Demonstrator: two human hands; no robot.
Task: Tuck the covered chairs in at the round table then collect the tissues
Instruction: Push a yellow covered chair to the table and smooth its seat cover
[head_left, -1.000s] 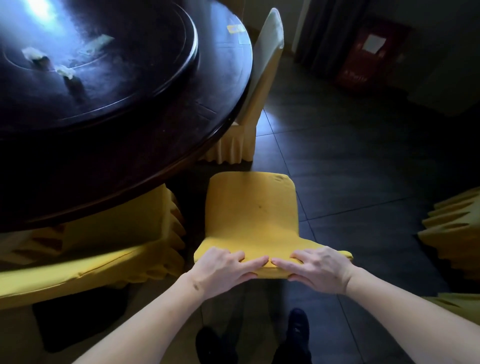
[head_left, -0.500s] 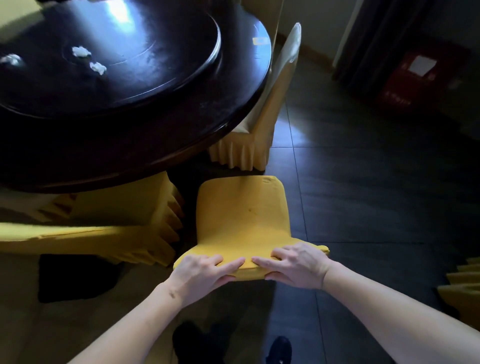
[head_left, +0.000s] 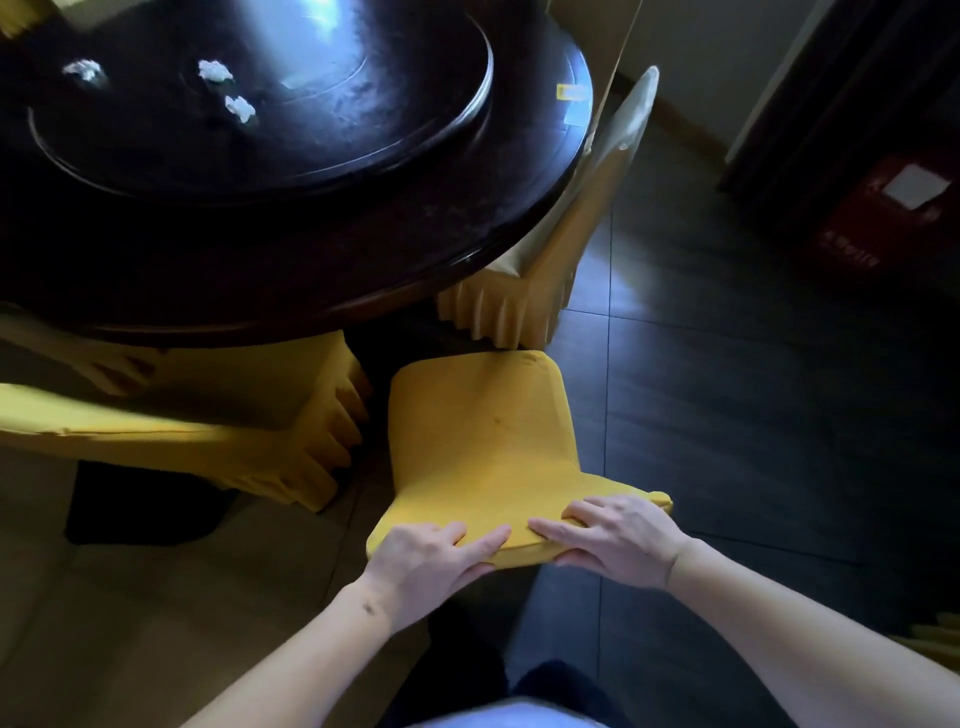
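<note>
A person's left hand (head_left: 431, 558) and right hand (head_left: 613, 540) grip the top edge of a yellow-covered chair (head_left: 483, 441), fingers laid over the backrest and thumbs curled under its rim, both hands clamped on the fabric side by side and nearly touching. The chair stands at the 6 o'clock side of the frame's centre, its far end just short of the rim of the round table (head_left: 363, 249), which fills the view from 9 to 12 o'clock. Three crumpled tissues (head_left: 215, 71) lie on the dark turntable (head_left: 363, 119) at about 11 o'clock, well apart from the hands. A second covered chair (head_left: 524, 301) sits tucked under the table edge at 1 o'clock, just beyond the gripped one; a third covered chair (head_left: 208, 415) lies partly under the table at 9 o'clock, its pleated skirt beside the gripped chair. Dark floor tiles (head_left: 727, 389) stretch away toward 3 o'clock, with a red box (head_left: 893, 208) at 2 o'clock.
</note>
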